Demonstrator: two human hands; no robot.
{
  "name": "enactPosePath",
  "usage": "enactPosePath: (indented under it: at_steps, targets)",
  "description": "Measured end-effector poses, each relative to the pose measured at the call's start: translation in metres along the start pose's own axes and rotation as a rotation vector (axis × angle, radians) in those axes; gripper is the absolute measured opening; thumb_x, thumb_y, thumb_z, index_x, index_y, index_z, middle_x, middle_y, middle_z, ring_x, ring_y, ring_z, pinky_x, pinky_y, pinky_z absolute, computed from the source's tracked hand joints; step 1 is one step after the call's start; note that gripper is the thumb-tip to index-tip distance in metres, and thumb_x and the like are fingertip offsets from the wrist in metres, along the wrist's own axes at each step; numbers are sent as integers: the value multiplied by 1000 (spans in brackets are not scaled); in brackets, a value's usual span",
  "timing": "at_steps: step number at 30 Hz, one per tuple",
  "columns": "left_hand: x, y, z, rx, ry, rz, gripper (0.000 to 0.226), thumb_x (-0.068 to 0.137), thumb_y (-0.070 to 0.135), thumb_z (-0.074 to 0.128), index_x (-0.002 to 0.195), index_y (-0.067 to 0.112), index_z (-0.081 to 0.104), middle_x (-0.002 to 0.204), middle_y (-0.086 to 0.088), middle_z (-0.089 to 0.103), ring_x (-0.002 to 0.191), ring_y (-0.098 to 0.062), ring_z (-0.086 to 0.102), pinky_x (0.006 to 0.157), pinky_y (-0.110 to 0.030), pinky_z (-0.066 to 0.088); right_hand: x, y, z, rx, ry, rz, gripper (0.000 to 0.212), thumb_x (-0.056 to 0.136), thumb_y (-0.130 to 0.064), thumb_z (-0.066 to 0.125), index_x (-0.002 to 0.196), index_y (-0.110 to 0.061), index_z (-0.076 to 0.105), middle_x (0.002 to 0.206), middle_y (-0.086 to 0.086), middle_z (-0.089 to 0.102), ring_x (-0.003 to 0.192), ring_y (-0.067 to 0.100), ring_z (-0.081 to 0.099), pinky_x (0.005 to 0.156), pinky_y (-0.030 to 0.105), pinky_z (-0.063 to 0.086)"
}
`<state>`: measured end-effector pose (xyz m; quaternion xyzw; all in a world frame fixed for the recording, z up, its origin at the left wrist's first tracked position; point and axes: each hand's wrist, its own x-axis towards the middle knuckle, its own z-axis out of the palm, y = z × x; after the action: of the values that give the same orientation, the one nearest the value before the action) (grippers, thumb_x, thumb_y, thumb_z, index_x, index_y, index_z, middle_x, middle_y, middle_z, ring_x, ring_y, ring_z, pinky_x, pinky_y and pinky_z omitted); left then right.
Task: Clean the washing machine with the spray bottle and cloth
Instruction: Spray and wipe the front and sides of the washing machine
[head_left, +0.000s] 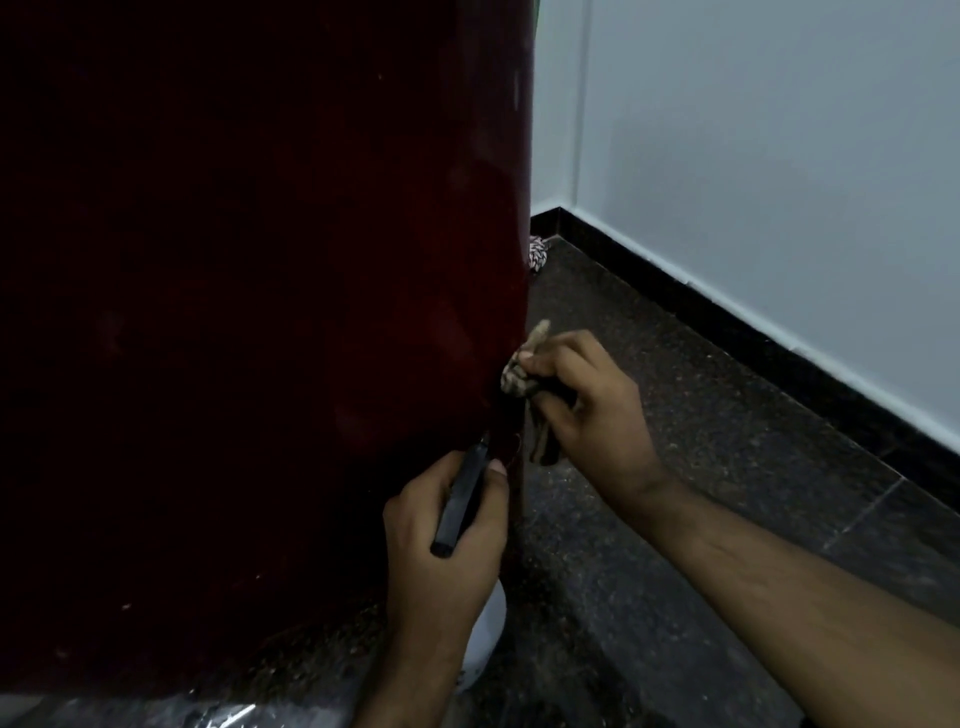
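The dark red side panel of the washing machine (249, 312) fills the left of the head view. My right hand (582, 405) grips a bunched, patterned cloth (519, 376) and holds it against the machine's right edge, low down. Just below, my left hand (447, 540) holds the spray bottle by its black trigger head (462, 499), nozzle close to the panel's lower corner. The white bottle body (485, 639) shows beneath my left wrist.
Dark speckled granite floor (675, 519) runs to the right, bordered by a black skirting (753, 338) and a pale wall (779, 156). A small patterned rag (537, 254) lies on the floor behind the machine. Shiny plastic sheeting (156, 714) lies under the machine's base.
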<state>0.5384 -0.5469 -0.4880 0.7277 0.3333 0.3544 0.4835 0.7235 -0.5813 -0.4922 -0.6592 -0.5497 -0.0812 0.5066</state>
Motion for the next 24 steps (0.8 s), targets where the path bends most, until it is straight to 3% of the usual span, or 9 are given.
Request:
enactPosePath:
  at_steps: [4, 8, 12, 14, 16, 17, 21, 24]
  targets:
    - [3, 2, -9, 29, 52, 15, 40, 103, 18, 67, 67, 6, 54, 56, -8, 45, 51, -29, 43, 49, -27, 33, 16, -13, -12, -47, 38, -69, 16, 86, 2, 76, 101, -4, 74, 105, 5, 63, 99, 26, 65, 80, 45, 55]
    - [3, 4, -11, 31, 169, -5, 42, 103, 20, 66, 66, 5, 53, 55, -13, 44, 52, -36, 42, 48, -29, 31, 20, -27, -3, -65, 111, -94, 19, 88, -5, 79, 105, -12, 76, 104, 5, 60, 95, 29, 61, 77, 43, 52]
    - [2, 6, -17, 1, 185, -40, 41, 101, 23, 66, 65, 8, 56, 56, -13, 50, 53, -36, 47, 48, -29, 34, -5, -1, 1, -256, -260, -104, 25, 85, -8, 79, 105, -19, 72, 109, -1, 57, 97, 22, 52, 79, 35, 47]
    - [1, 4, -18, 3, 177, -55, 41, 101, 22, 66, 64, 6, 56, 55, -14, 50, 52, -36, 48, 48, -29, 34, -14, 11, -2, -313, -451, 3, 28, 83, -8, 79, 103, -25, 71, 106, -6, 55, 94, 12, 50, 77, 36, 50]
    - [-2, 3, -16, -6, 173, -101, 41, 100, 21, 67, 65, 3, 55, 56, -17, 50, 49, -32, 45, 48, -27, 33, -13, 16, -9, -323, -534, 120, 27, 82, -8, 81, 99, -29, 76, 100, -13, 56, 91, 6, 56, 80, 27, 53]
    - [-3, 3, -16, -12, 169, -131, 41, 100, 20, 67, 65, 2, 55, 57, -18, 50, 49, -28, 43, 47, -26, 33, -10, 16, -11, -308, -496, 181, 25, 81, -8, 81, 98, -27, 77, 95, -15, 56, 90, 8, 60, 81, 23, 52]
    - [-11, 3, -10, -41, 129, -263, 36, 97, 17, 68, 67, -2, 59, 63, -23, 56, 50, -16, 45, 46, -21, 34, 3, 14, -31, -224, -244, 581, 24, 82, -11, 80, 102, -21, 72, 88, -6, 67, 83, 14, 63, 76, 28, 49]
    - [-13, -3, -5, -127, 116, -419, 31, 96, 21, 69, 75, -1, 66, 70, -23, 62, 57, -17, 52, 54, -32, 46, -2, 11, -25, 157, -235, 1030, 16, 90, -9, 74, 105, -4, 68, 93, 14, 70, 78, 25, 65, 75, 41, 54]
